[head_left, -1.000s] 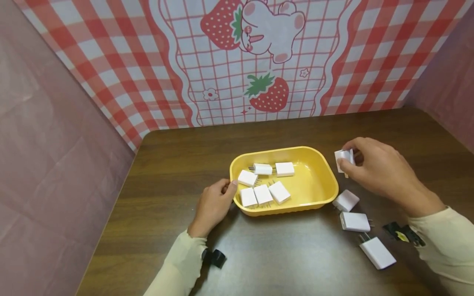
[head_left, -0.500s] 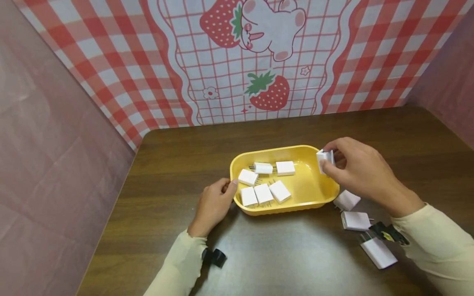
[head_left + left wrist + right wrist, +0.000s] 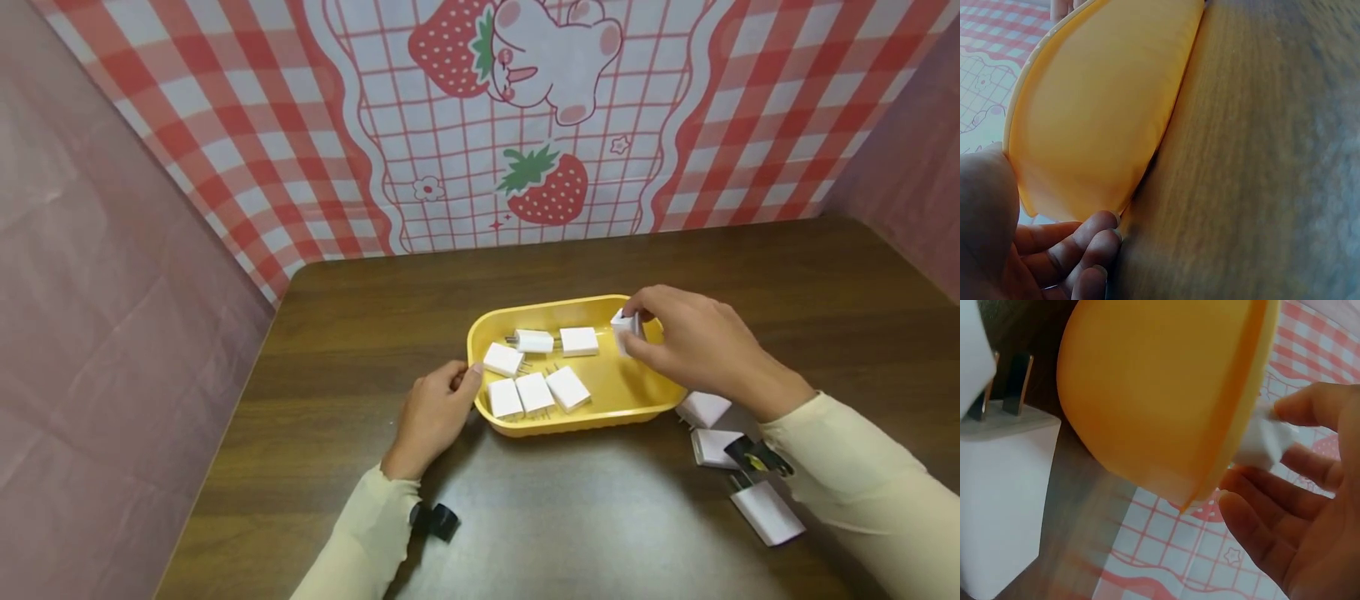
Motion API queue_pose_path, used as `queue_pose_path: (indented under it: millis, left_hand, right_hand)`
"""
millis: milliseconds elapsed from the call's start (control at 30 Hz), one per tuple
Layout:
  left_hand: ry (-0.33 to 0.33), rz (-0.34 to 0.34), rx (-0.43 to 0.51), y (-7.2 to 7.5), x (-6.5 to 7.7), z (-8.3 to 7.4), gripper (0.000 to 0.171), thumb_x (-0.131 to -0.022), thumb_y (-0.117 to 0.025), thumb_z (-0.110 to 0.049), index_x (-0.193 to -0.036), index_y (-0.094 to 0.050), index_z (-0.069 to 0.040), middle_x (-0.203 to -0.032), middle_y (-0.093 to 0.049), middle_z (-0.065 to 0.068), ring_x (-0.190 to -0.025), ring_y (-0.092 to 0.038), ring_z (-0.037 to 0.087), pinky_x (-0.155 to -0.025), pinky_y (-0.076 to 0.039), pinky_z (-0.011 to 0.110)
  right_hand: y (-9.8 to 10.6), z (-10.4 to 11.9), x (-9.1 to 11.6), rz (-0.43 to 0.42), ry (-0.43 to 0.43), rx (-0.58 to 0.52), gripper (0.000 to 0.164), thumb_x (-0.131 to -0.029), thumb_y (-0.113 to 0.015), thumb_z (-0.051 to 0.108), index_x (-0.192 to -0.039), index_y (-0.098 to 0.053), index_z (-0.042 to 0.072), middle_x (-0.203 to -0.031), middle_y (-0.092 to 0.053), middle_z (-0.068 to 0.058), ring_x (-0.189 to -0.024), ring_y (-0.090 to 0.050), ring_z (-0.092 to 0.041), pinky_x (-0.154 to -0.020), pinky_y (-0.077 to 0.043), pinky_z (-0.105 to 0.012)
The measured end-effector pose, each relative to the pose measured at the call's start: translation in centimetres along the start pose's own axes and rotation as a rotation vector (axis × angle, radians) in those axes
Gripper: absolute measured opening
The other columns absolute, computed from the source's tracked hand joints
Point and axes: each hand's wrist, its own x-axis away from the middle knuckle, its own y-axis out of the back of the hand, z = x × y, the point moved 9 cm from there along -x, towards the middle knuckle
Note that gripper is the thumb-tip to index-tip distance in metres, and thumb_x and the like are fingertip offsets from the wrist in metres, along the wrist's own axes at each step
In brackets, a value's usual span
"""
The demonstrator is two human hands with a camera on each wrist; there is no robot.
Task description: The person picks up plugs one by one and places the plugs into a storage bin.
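Note:
A yellow tray (image 3: 555, 427) stands on the wooden table, with several white charger plugs (image 3: 567, 389) lying in its left and middle part. My left hand (image 3: 432, 412) grips the tray's left end, thumb at the rim and fingers against the outer wall, as the left wrist view shows. Over the right part of the tray, my right hand (image 3: 697, 342) pinches another white charger plug (image 3: 622, 332) between thumb and fingers. In the right wrist view this held plug (image 3: 1264, 440) is blurred and partly hidden behind the tray wall.
Three more charger plugs (image 3: 767, 512) lie on the table (image 3: 585, 517) right of the tray, one partly under the right wrist's black strap (image 3: 757, 456). A red checked cloth (image 3: 450, 142) with strawberries hangs behind the table.
My right hand has carried the pinched charger plug leftward, from beside the tray to over its right part. The left hand and the tray have stayed in place.

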Motion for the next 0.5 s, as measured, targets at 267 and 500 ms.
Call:
queue_pose_path:
  millis: [267, 500]
  left_hand:
    - [-0.01, -0.002, 0.001, 0.0, -0.1, 0.0, 0.04, -0.1, -0.051, -0.05, -0.111, -0.071, -0.016, -0.083, -0.062, -0.003, -0.075, -0.056, 0.018, -0.065, -0.045, 0.034]
    - [-0.006, 0.004, 0.0, 0.0, -0.1, 0.0, 0.042, -0.1, -0.051, -0.05, -0.113, -0.071, -0.016, -0.082, -0.062, -0.003, -0.074, -0.056, 0.017, -0.064, -0.045, 0.034]
  right_hand:
    - [-1.9, -0.4, -1.4, 0.126, -0.01, 0.064, 0.029, -0.088, -0.075, 0.03, -0.112, -0.07, 0.014, -0.104, -0.07, -0.006, -0.08, -0.058, -0.022, -0.068, -0.051, -0.043]
    - [-3.5, -1.2, -2.2, 0.241, -0.055, 0.076, 0.033, -0.088, -0.075, 0.03, -0.117, -0.069, 0.013, -0.101, -0.069, -0.005, -0.069, -0.054, -0.019, -0.059, -0.045, -0.033]
